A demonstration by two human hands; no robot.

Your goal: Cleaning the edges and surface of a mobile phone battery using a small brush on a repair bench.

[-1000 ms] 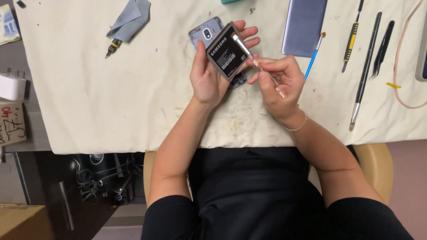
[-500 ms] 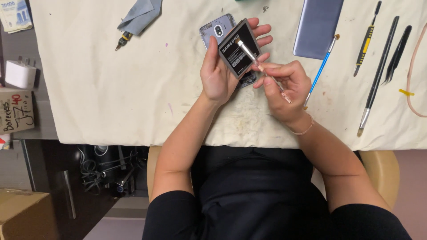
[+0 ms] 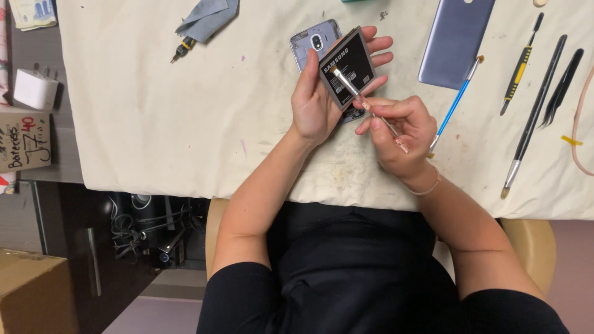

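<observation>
Near the upper middle of the frame, the left hand [image 3: 318, 102] is closed around a flat black rectangular phone battery [image 3: 348, 67], thumb on its left edge and fingers curled behind its right edge, holding it tilted above the cream cloth-covered table [image 3: 154, 124]. The right hand [image 3: 402, 133], just below and to the right, pinches a thin clear-handled brush [image 3: 365, 102] between thumb and fingertips; the brush tip rests on the battery's face. Behind the battery lies a silver-blue opened phone body [image 3: 315, 42], partly hidden by the left hand. To the upper right sit a blue-grey phone back cover [image 3: 456, 40], a blue-handled brush [image 3: 456, 102], and several black tools [image 3: 537, 111]. A grey cloth [image 3: 207, 17] lies at the upper left.
</observation>
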